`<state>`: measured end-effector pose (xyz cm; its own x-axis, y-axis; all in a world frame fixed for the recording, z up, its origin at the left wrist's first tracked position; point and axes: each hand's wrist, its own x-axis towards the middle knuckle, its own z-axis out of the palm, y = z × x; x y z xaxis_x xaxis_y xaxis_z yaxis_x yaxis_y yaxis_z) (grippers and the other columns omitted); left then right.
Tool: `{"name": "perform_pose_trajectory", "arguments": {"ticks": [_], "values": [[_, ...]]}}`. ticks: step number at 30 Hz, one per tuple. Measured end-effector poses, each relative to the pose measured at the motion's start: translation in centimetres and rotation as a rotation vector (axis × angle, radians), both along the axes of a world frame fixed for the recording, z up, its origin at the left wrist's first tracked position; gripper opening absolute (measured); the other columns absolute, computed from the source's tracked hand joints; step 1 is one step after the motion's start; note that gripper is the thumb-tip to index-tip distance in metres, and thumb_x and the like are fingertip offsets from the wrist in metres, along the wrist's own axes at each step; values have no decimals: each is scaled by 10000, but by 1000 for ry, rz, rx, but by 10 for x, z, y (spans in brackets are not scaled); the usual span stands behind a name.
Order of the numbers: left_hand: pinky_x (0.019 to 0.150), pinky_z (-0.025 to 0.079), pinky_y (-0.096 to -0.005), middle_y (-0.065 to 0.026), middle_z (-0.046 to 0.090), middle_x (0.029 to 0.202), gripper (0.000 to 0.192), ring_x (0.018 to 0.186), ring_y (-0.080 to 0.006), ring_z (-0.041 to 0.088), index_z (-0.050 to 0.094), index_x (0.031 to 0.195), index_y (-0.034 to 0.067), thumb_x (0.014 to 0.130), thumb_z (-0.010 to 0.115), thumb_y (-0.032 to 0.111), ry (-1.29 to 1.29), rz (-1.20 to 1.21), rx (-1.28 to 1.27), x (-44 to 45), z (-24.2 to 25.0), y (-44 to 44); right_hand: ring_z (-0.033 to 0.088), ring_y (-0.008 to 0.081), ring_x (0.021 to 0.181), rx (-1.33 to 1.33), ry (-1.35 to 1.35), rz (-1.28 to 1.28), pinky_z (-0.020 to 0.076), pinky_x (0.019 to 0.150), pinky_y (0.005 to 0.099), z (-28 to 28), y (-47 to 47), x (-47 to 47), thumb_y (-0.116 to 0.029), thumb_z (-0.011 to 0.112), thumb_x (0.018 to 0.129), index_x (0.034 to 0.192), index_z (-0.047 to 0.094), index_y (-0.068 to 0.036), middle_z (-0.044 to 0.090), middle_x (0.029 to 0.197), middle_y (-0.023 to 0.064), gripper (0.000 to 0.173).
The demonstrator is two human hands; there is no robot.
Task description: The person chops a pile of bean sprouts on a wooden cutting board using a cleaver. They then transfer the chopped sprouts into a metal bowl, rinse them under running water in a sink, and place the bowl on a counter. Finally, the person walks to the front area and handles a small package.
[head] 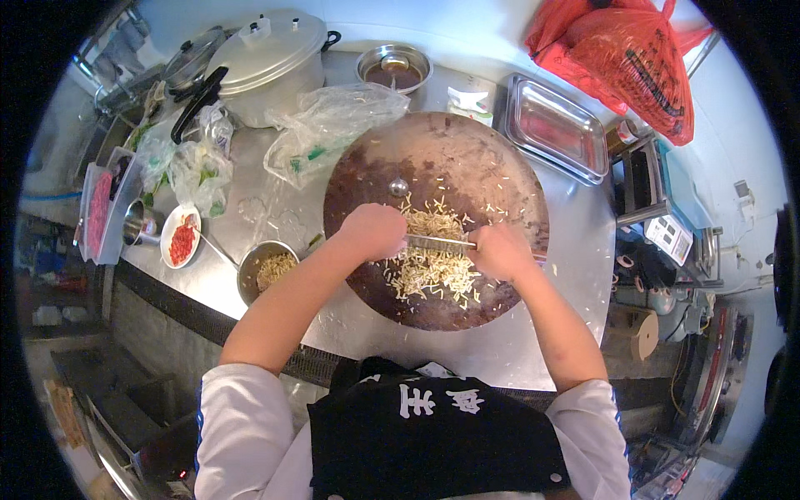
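Observation:
A thick round wooden chopping block [437, 150] bears a heap of pale, finely cut strips [437, 275], loosely scattered at its edges. Across the heap lies a metal blade [440, 243], seen from its spine, probably a cleaver. My right hand [503, 251] is closed on its handle end. At the blade's other end my left hand [375, 231] has its fingers curled; whether they grip the blade or rest on it is hidden. A small shiny metal ball [398, 187] shows on the block beyond my left hand.
Left of the block are a metal bowl [250, 259] of chopped food, a white dish [194, 247] of chopped red food and plastic bags [200, 165]. Behind stand a large lidded pot [269, 75], a steel bowl [425, 59] of brown liquid and stacked metal trays [562, 147]. Red bags [625, 56] hang at right.

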<state>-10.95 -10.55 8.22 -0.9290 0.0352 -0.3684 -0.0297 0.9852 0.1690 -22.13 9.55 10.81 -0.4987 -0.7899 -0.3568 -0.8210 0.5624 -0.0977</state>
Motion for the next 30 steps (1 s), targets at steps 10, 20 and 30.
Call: {"name": "perform_pose_trajectory", "arguments": {"ticks": [10, 20, 30], "values": [[692, 516, -428, -154, 652, 812, 252, 787, -325, 642, 672, 778, 42, 783, 606, 285, 169, 34, 59, 3, -10, -10, 651, 336, 795, 106, 21, 60, 514, 724, 449, 12, -29, -21, -165, 570, 754, 855, 684, -68, 668, 836, 157, 181], [685, 509, -424, -131, 636, 799, 241, 766, -314, 636, 675, 747, 65, 792, 583, 284, 78, -63, -107, -24, 5, -7, 641, 348, 762, -101, -28, -77, 513, 703, 456, -16, 6, -5, -261, 589, 793, 866, 674, -87, 658, 805, 167, 207], [707, 482, -439, -128, 614, 805, 346, 783, -335, 608, 703, 816, 96, 788, 592, 423, 225, -7, 123, -18, -22, -52, 650, 324, 886, 64, 119, 16, 520, 754, 423, 29, -64, -35, -131, 557, 735, 931, 672, -14, 670, 924, 168, 255]]}}
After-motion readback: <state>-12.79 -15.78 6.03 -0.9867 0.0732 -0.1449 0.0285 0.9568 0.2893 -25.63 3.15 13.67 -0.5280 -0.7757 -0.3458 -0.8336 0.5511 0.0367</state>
